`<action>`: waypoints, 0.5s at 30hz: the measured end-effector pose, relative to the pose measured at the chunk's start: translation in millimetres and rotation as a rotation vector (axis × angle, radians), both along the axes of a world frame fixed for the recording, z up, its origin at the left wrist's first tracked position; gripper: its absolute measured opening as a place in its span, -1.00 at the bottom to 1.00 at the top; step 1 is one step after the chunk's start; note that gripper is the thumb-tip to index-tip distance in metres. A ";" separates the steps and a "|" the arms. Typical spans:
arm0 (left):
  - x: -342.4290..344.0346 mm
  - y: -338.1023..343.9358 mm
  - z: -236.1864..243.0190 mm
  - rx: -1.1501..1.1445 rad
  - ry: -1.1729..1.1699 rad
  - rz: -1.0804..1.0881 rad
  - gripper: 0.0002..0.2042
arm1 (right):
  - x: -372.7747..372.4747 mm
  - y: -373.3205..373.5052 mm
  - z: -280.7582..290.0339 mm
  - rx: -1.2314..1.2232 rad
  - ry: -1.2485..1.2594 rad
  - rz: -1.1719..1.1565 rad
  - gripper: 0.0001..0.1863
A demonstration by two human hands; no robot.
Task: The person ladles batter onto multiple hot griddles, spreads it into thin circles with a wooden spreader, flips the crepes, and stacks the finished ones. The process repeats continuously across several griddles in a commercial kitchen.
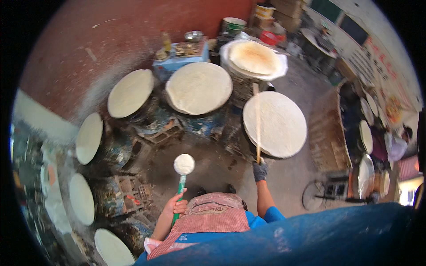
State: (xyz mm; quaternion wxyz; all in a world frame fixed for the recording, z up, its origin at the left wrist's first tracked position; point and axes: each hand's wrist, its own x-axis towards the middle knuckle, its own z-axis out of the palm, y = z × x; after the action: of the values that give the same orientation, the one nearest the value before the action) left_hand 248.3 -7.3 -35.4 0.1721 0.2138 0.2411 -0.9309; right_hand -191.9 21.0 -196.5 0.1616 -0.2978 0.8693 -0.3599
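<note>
"Where do we have the ladle [182, 178]?"

"In our left hand [176, 206], wrapped round its handle; its white-filled end points ahead of that hand. It's probably front-heavy and easily spilled, so we'd grip firmly and keep it level."

"And our right hand [260, 170]?"

"Gloved, closed on the near end of a wooden stick [258, 119], which extends ahead over the round pan [284, 157]. Likely light and stiff; that end suits us."
</note>
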 end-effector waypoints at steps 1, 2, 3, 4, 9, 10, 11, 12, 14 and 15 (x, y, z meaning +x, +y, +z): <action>7.6 -6.4 -2.0 -0.031 0.016 -0.016 -0.70 | 9.1 -0.1 9.9 0.051 0.017 0.016 -0.65; 14.7 -14.8 -3.7 -0.051 0.010 -0.053 -0.71 | 18.1 0.6 18.7 0.062 0.058 0.026 -0.66; 21.4 -21.0 -4.4 -0.056 0.001 -0.075 -0.71 | 25.9 6.4 27.7 0.103 0.122 0.100 -0.69; 26.8 -27.0 -4.7 -0.063 -0.014 -0.092 -0.71 | 34.2 13.4 35.6 0.152 0.111 0.129 -0.69; 35.3 -47.9 -6.2 -0.019 -0.178 -0.171 -0.76 | 69.0 54.4 67.9 0.174 0.137 0.270 -0.69; 33.4 -49.0 -7.0 -0.010 -0.174 -0.168 -0.76 | 74.9 58.2 74.0 0.153 0.136 0.288 -0.69; 30.3 -49.0 -8.0 0.000 -0.157 -0.158 -0.76 | 81.1 60.4 80.5 0.122 0.132 0.295 -0.67; 26.3 -48.0 -8.9 -0.015 -0.163 -0.167 -0.77 | 86.9 59.3 87.5 0.167 0.125 0.311 -0.66; 15.5 -44.6 -10.0 -0.050 -0.146 -0.167 -0.77 | 98.9 50.6 103.6 0.159 0.084 0.358 -0.62; 8.8 -42.3 -9.7 -0.059 -0.142 -0.171 -0.77 | 105.3 42.9 112.8 0.134 0.076 0.414 -0.60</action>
State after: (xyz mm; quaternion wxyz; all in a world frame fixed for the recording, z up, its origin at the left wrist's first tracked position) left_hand 257.1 -49.6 -45.2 0.1147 0.2937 0.1818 -0.9314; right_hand -86.6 63.9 -83.7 0.2184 -0.4719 0.8170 -0.2491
